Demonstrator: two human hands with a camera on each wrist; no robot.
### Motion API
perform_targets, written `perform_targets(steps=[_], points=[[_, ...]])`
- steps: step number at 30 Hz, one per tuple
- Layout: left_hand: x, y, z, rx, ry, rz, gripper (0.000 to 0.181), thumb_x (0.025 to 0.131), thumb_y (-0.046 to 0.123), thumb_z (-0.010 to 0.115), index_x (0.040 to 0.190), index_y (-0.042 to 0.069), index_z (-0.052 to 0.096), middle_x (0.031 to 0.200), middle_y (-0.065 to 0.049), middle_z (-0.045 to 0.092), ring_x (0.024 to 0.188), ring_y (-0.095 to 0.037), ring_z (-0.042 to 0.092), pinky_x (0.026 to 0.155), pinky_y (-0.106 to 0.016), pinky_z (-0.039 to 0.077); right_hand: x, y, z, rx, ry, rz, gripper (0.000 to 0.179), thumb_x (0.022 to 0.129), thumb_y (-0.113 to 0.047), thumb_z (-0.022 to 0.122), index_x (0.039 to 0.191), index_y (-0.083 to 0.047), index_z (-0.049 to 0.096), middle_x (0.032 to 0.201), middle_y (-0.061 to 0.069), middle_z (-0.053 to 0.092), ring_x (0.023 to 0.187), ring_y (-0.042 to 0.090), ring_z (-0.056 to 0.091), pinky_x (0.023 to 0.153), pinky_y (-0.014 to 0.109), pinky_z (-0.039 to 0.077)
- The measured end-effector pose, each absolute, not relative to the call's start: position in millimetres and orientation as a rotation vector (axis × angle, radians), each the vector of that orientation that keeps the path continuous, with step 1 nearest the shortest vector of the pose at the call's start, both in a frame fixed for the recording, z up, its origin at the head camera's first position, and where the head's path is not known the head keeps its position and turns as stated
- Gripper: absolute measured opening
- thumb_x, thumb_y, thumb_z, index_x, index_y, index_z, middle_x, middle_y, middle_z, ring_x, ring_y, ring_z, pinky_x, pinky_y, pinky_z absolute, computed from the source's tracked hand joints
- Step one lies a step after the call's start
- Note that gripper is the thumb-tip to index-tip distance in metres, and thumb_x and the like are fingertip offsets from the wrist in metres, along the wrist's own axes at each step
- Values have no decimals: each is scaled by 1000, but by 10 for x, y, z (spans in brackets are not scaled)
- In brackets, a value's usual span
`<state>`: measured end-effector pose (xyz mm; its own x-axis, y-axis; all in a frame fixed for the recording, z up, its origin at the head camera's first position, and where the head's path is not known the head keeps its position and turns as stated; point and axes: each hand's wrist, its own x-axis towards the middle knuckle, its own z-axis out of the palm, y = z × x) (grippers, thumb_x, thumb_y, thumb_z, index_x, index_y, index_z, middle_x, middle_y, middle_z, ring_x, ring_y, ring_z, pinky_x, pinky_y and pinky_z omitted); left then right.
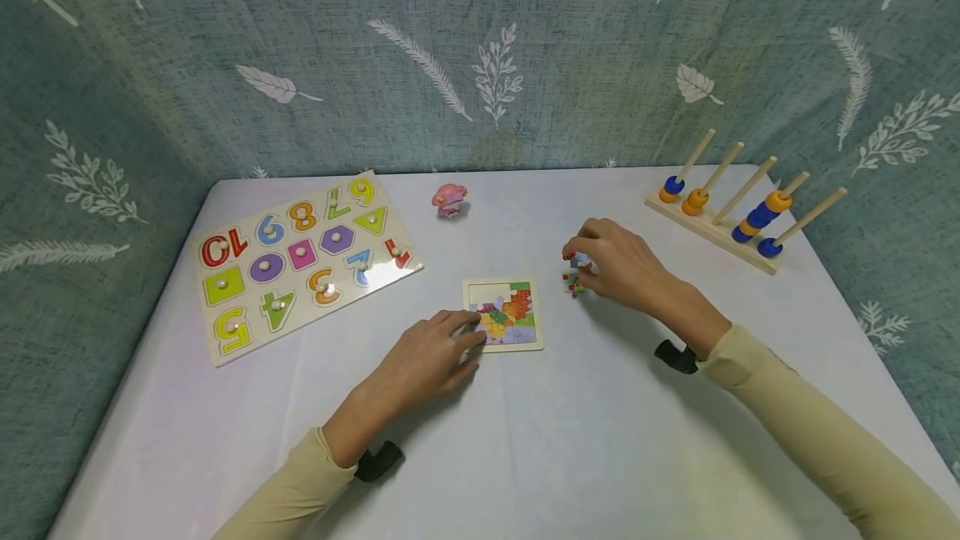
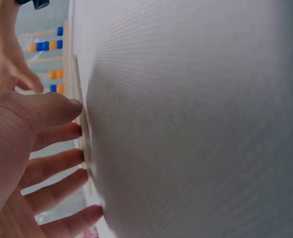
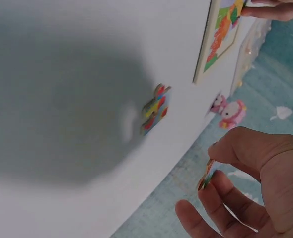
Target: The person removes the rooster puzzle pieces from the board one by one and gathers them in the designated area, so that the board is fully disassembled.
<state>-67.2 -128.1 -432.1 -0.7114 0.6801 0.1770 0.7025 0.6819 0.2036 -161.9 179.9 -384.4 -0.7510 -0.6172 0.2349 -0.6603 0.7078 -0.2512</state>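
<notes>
A small square jigsaw puzzle [image 1: 525, 333] in a pale wooden frame lies mid-table, its colourful picture partly assembled with a pale gap at the upper left. My left hand [image 1: 427, 357] rests its fairly straight fingertips on the puzzle's left side. To the right of the frame, my right hand [image 1: 618, 265] pinches a puzzle piece [image 3: 206, 174] between thumb and fingers, lifted off the table. Another puzzle piece [image 3: 156, 110], patterned red, yellow and blue, lies on the white cloth near that hand.
A wooden number-and-shape peg board [image 1: 300, 252] lies at the left. The small pink toy figure [image 1: 449, 200] stands behind the puzzle. At the back right is a wooden peg stand [image 1: 712, 230] with blue and orange beads. Patterned fabric [image 1: 450, 48] hangs behind the table.
</notes>
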Motion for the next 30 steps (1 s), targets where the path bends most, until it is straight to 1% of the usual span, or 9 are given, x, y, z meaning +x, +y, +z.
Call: perform_targets(steps=[4, 11, 21, 24, 30], points=[[-673, -1279, -4318, -1151, -2800, -408, 33, 87, 26, 78, 117, 11, 74, 129, -13, 63, 116, -30, 60, 83, -43, 54, -1618, 1875, -3855, 1034, -2789, 486, 23, 78, -2, 81, 99, -9, 76, 95, 6, 61, 84, 22, 54, 62, 35, 47], [-672, -1277, -4324, -1146, -2802, -410, 33, 87, 24, 78, 116, 11, 74, 129, -12, 63, 115, -29, 60, 83, -43, 54, -1606, 2014, -3915, 1014, -2815, 470, 24, 78, 3, 76, 99, -9, 76, 93, 6, 62, 83, 22, 54, 63, 35, 47], [-668, -1277, -4332, -1138, -2800, -407, 33, 86, 24, 78, 117, 11, 73, 128, -12, 63, 116, -29, 60, 81, -44, 54, -1589, 2148, -3997, 962, -2889, 460, 24, 79, 4, 78, 100, -7, 77, 94, 7, 63, 83, 24, 55, 65, 37, 48], [-666, -1274, -4324, -1136, -2813, -407, 33, 87, 24, 78, 117, 12, 73, 129, -12, 63, 117, -29, 60, 82, -44, 54, -1578, 2168, -4022, 953, -2915, 452, 24, 80, 4, 78, 101, -7, 77, 94, 7, 63, 81, 23, 55, 66, 37, 48], [-663, -1275, -4315, -1134, -2825, -382, 33, 88, 26, 76, 119, 13, 73, 131, -11, 62, 117, -28, 59, 83, -43, 54, -1562, 2185, -4091, 954, -2944, 445, 25, 80, 4, 78, 102, -8, 77, 95, 7, 63, 84, 23, 57, 69, 38, 50]])
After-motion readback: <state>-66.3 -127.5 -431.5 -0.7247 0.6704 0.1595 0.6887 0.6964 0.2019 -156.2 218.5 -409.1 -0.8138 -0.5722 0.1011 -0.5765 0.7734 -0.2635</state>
